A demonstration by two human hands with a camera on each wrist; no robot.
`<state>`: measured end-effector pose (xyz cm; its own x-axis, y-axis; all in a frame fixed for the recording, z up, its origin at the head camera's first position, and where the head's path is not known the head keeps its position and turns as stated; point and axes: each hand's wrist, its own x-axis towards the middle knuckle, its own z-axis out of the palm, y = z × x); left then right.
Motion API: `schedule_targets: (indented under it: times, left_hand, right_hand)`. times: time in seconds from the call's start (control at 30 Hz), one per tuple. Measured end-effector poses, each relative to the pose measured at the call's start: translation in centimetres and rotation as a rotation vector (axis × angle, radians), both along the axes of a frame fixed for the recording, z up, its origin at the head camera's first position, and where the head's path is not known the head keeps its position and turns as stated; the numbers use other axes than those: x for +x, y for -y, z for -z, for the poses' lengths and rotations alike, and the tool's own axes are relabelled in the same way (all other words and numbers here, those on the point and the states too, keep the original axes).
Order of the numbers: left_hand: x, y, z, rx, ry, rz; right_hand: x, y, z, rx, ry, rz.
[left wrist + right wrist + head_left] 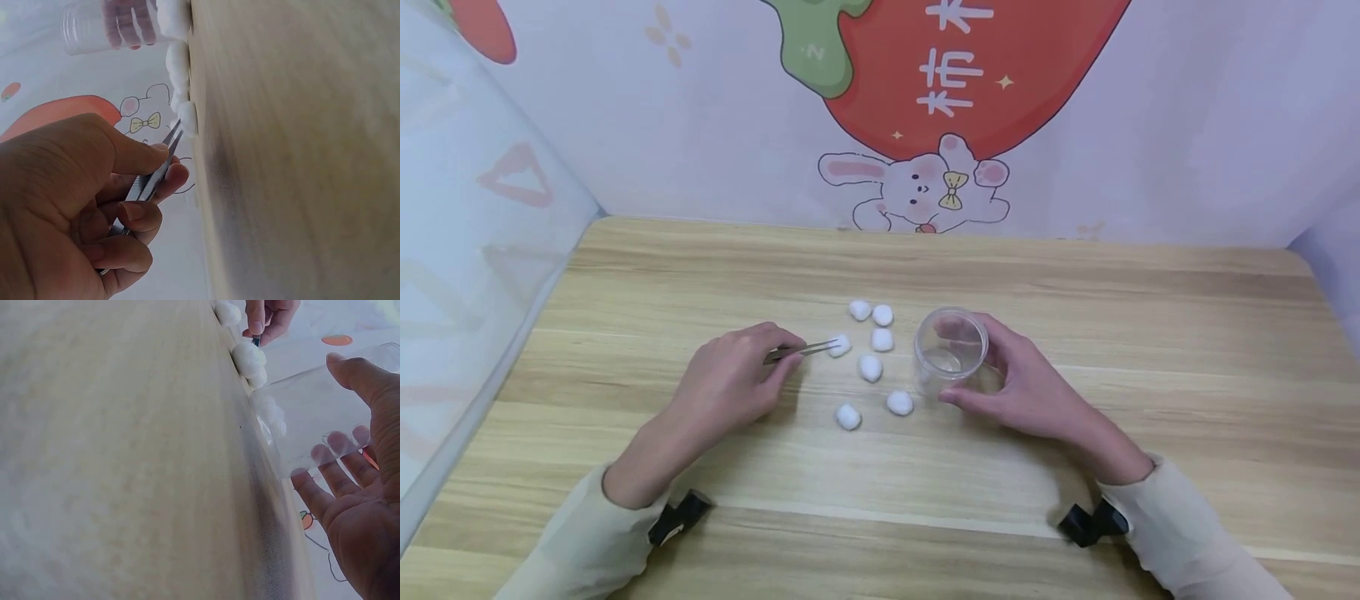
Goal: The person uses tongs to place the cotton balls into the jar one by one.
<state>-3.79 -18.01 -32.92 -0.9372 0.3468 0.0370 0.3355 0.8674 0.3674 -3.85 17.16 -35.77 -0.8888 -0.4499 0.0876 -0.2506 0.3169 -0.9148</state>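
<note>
My left hand (730, 373) pinches metal tweezers (811, 348) between thumb and fingers. Their two tips reach a white cotton ball (838, 346), overlapping it in the head view; in the left wrist view the tips (179, 128) stand slightly apart right at its side. My right hand (1026, 383) holds a clear plastic jar (951, 354) upright on the table, thumb on the near side and fingers round the far side. The jar's mouth faces up and nothing shows inside it. Several more cotton balls (871, 367) lie between the tweezers and the jar.
The wood-grain table (880, 533) runs back to a printed cloth (737, 125) with a rabbit (917, 187) on it. Black wrist cameras (681, 517) sit on both sleeves. One cotton ball (899, 403) lies near the jar's left side, another (848, 417) nearer the front.
</note>
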Motion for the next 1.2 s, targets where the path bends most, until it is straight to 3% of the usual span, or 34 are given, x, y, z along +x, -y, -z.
schedule_targets:
  times: [0.6,0.9,1.2]
  left_hand:
    - [-0.51,0.31,0.09,0.027,-0.056,-0.015]
    - [-0.67,0.64,0.16,0.144,-0.085,-0.001]
    - [-0.49,0.61,-0.04,0.201,-0.100,0.008]
  right_hand:
    - [-0.06,-0.18,-0.11,0.005,0.000,-0.002]
    - [-0.05,-0.20,0.04,0.002,0.013,-0.010]
    - [-0.04,-0.08,0.06,0.010,-0.005,-0.022]
